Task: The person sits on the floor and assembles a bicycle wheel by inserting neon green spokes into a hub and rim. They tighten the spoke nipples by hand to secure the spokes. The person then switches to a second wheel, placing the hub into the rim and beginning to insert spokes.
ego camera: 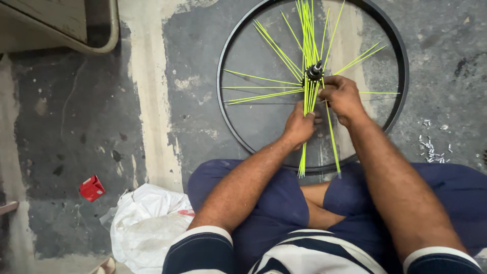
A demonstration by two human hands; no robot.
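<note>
Left hand [299, 125] closed on a bunch of yellow-green spokes [306, 99] below the hub [314, 71]. Right hand [341, 95] pinches one spoke beside the hub, inside the black rim [231, 127] lying on the floor [76, 116].

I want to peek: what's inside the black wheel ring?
Inside the black rim are neon yellow spokes and a hub. The left hand and right hand cover some spokes.

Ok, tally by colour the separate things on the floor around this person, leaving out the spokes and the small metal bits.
Black: 1, the wheel rim
Red: 1, the small carton
White: 1, the crumpled bag
Total: 3
</note>
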